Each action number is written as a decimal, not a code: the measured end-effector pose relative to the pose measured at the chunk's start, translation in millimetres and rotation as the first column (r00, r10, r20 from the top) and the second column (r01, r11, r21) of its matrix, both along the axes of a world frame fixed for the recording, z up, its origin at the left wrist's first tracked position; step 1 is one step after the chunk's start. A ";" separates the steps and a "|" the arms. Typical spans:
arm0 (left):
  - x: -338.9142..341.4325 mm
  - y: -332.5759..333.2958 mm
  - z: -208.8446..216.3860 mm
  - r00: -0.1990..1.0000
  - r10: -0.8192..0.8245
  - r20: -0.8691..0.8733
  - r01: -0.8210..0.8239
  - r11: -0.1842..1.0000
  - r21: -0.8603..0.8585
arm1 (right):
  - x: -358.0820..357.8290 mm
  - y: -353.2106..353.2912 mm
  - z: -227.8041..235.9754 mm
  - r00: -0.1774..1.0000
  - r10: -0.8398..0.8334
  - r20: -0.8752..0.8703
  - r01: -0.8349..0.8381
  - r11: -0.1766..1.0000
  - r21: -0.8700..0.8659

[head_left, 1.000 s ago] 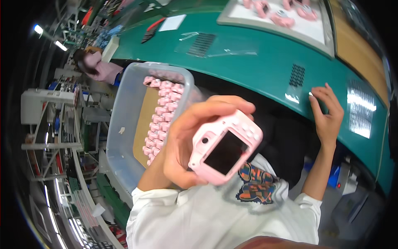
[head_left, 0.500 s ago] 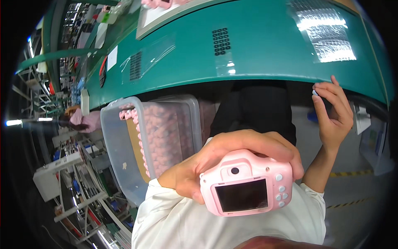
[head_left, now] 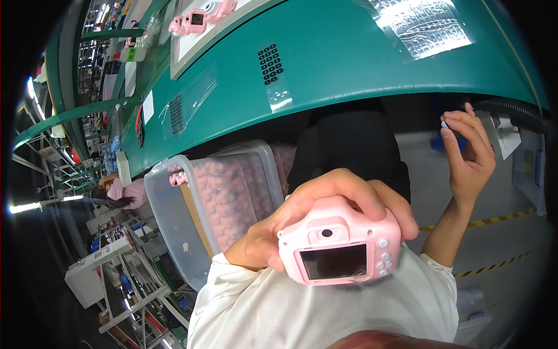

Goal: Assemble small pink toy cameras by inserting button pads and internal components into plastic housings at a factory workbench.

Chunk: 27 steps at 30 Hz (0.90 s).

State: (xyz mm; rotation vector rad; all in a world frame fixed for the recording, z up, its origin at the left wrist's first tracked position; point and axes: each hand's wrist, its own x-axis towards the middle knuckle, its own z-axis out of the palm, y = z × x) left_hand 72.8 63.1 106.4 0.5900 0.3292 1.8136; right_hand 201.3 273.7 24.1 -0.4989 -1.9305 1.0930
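My left hand [head_left: 317,200] grips a small pink toy camera [head_left: 340,250] from above, close to my chest, its dark rear screen and white buttons facing me. My right hand [head_left: 468,154] is raised at the right, just below the edge of the green table [head_left: 360,70], fingers loosely curled and apart, holding nothing that I can make out. Under the table to my left stands a clear plastic bin [head_left: 168,215] filled with pink parts [head_left: 226,198].
On the table lie a white tray [head_left: 192,43] with pink cameras [head_left: 200,17], a bubble-wrap bag [head_left: 421,23], a black dotted pad [head_left: 268,58] and clear bags. A person in pink [head_left: 125,192] sits far left. Metal racks [head_left: 116,279] stand lower left; striped tape [head_left: 494,221] marks the floor.
The view has swung so the table sits higher. My left hand turned the pink camera level, screen toward me. My right hand has come off the table edge and hangs below it.
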 end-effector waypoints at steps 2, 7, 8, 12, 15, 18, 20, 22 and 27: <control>-0.2 1.8 -6.4 1.000 -0.010 -0.020 0.010 1.000 0.009 | 2.1 -0.9 4.3 0.999 0.005 -0.038 -0.005 1.000 -0.007; 1.2 6.2 -7.1 0.998 -0.019 0.058 0.028 0.987 -0.156 | 8.6 -10.7 45.5 0.990 0.106 -0.095 -0.106 0.994 -0.001; 1.0 8.5 -6.7 0.995 -0.026 0.094 0.045 0.977 -0.209 | 9.3 -13.2 57.9 0.986 0.132 -0.097 -0.133 0.991 0.004; -5.6 -1.3 -8.8 0.985 0.020 0.169 0.040 0.939 -0.341 | -13.2 -26.0 79.7 0.919 0.374 -0.123 -0.367 0.927 0.077; -3.9 -0.9 -5.4 0.992 0.031 0.125 0.024 0.910 -0.413 | -25.3 -28.3 91.5 0.880 0.473 -0.041 -0.467 0.878 0.105; -1.2 1.5 0.4 0.993 0.089 -0.074 -0.115 0.822 -0.558 | -33.1 -43.5 87.0 0.905 0.423 -0.048 -0.420 0.905 0.069; -2.2 1.4 1.9 0.991 0.084 -0.107 -0.130 0.822 -0.554 | -36.1 -47.1 88.6 0.905 0.426 -0.019 -0.423 0.903 0.076; -3.7 1.0 2.4 0.978 0.061 -0.198 -0.163 0.817 -0.553 | -38.6 -50.1 90.3 0.908 0.418 0.012 -0.417 0.904 0.088; -9.0 -3.2 -0.3 0.964 0.055 -0.262 -0.194 0.815 -0.546 | -46.5 -59.2 89.9 0.918 0.392 0.056 -0.396 0.911 0.115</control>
